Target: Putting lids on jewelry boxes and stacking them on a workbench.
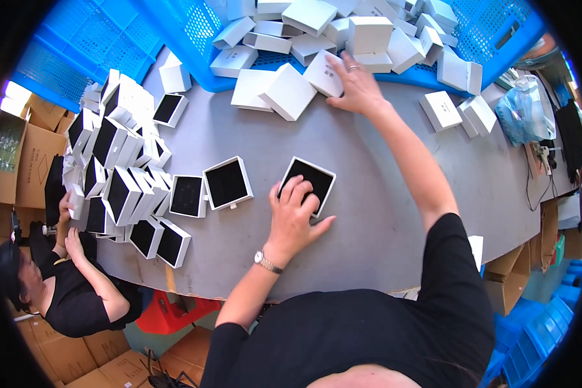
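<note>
Head view: the likeliest trouble seems to lie at the right hand (359, 87), whose fingers meet the upper edge of a white box (323, 74) at the front of the blue mesh basket (482, 26); a careless tug there could bring down the loose heap of white boxes (307, 14) piled behind it at odd angles, or knock the 2 white boxes just to its left, which overlap on the grey table (368, 220). At the left hand (297, 213), fingertips pressing hard could mark or shift the black lining, and an uneven push could skid the white open tray (320, 173). The leaning rows of black-lined trays (124, 194) farther left might topple if bumped. As for position, the white open tray lies flat under the left fingers, which cross its left side and reach over the black interior, while the thumb stands apart beside its lower edge; whether they clamp its wall, I cannot tell. The white box sits at the right hand's fingertips, its right end between the index finger and the thumb, which are spread apart; whether they squeeze it, I cannot tell either.
</note>
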A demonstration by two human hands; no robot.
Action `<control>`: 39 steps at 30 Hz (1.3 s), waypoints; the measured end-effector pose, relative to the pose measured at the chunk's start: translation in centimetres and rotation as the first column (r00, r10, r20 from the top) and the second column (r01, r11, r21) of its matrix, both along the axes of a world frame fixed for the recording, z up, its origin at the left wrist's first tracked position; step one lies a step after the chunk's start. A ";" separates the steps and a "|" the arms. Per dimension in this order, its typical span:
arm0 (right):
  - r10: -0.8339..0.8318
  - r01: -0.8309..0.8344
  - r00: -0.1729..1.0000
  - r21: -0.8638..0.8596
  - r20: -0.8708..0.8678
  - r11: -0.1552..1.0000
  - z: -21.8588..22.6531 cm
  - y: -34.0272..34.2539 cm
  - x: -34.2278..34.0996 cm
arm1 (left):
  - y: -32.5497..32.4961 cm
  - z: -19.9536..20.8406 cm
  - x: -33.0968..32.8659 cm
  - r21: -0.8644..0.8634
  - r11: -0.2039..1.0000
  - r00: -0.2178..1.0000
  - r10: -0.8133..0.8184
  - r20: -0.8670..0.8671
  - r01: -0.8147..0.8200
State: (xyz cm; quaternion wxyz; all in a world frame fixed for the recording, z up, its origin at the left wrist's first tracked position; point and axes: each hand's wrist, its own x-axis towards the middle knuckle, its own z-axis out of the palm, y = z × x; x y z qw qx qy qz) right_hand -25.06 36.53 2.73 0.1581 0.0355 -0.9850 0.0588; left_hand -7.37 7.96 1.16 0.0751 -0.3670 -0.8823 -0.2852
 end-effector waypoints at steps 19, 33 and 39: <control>0.648 -0.499 0.743 -0.508 0.165 0.702 1.9 -5.8 24.2 | -7.0 -0.9 3.1 0.274 0.939 0.950 0.125 0.286 -0.207; 0.725 -0.611 0.680 -0.463 0.107 0.642 1.3 -7.6 25.8 | -8.9 -0.4 4.4 0.244 0.955 0.856 -0.263 0.445 0.166; 0.659 -0.563 0.749 -0.456 0.073 0.690 0.6 -9.3 25.8 | -6.5 -0.9 5.0 0.324 0.940 0.874 -0.241 0.421 0.102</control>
